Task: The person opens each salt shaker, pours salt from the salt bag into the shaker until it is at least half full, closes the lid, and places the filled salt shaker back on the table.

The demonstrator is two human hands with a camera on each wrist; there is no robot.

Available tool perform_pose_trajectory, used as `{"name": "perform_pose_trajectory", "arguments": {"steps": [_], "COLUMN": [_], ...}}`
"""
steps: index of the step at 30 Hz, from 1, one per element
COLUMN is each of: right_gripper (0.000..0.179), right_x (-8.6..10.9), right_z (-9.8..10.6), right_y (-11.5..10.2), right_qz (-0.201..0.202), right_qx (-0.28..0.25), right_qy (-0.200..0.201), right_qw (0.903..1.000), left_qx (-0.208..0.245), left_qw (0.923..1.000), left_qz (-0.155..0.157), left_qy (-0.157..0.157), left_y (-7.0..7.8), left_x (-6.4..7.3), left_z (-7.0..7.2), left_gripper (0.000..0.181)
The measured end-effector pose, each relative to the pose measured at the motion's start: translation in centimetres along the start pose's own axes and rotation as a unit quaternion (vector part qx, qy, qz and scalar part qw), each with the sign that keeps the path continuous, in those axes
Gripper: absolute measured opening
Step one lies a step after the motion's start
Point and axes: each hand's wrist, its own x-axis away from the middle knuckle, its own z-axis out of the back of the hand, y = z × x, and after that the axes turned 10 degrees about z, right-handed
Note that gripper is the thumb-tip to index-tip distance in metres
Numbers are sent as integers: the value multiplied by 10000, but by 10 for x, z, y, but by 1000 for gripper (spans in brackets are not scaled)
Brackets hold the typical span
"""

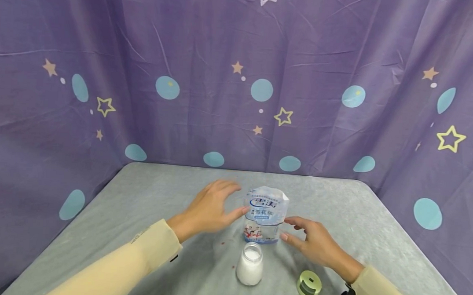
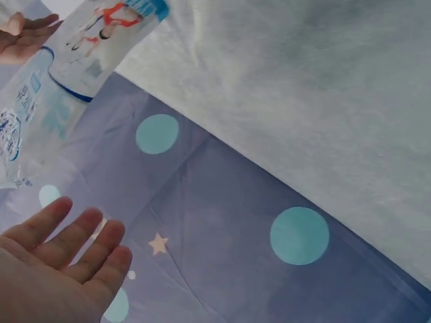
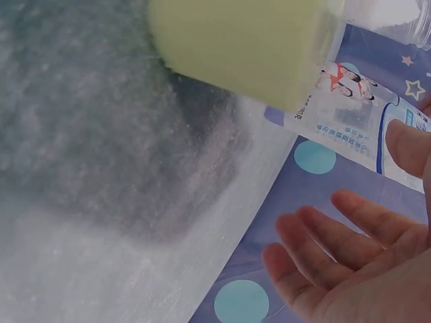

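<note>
A blue-and-white salt bag (image 1: pixel 266 219) stands upright on the grey table, with Chinese lettering and small cartoon figures on its front. My left hand (image 1: pixel 212 208) is at its left side, fingers loosely extended, the thumb tip overlapping the bag's edge in the head view. On the other side my right hand (image 1: pixel 315 241) has its fingers parted, with thumb and fingertips right by the bag's lower right edge. Neither palm holds anything in the wrist views, where the left hand (image 2: pixel 67 262) and right hand (image 3: pixel 357 262) show relaxed fingers. In front of the bag is an uncapped glass jar (image 1: pixel 249 267) of white grains.
A light green lid (image 1: pixel 309 285) lies on the table to the right of the jar, close below my right hand. The grey table (image 1: pixel 171 184) ends at a purple curtain (image 1: pixel 206 119) with stars and blue dots, which surrounds its back and sides.
</note>
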Motion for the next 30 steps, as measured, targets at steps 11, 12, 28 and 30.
{"name": "perform_pose_trajectory", "arguments": {"steps": [11, 12, 28, 30], "right_gripper": [52, 53, 58, 58], "right_x": [10, 11, 23, 25], "right_z": [2, 3, 10, 10], "right_y": [0, 0, 2, 3], "right_qz": [25, -1, 45, 121], "right_qx": [221, 213, 129, 156], "right_qy": [38, 28, 91, 132], "right_qw": [9997, 9998, 9999, 9997], "left_qx": [-275, -262, -281, -290], "left_qw": [9992, 9992, 9990, 9989], "left_qz": [276, 300, 350, 371], "left_qy": [34, 18, -18, -33], "left_y": [-17, -18, -28, -29], "left_x": [19, 21, 42, 44], "left_z": [0, -1, -7, -7], "left_gripper": [64, 64, 60, 60]}}
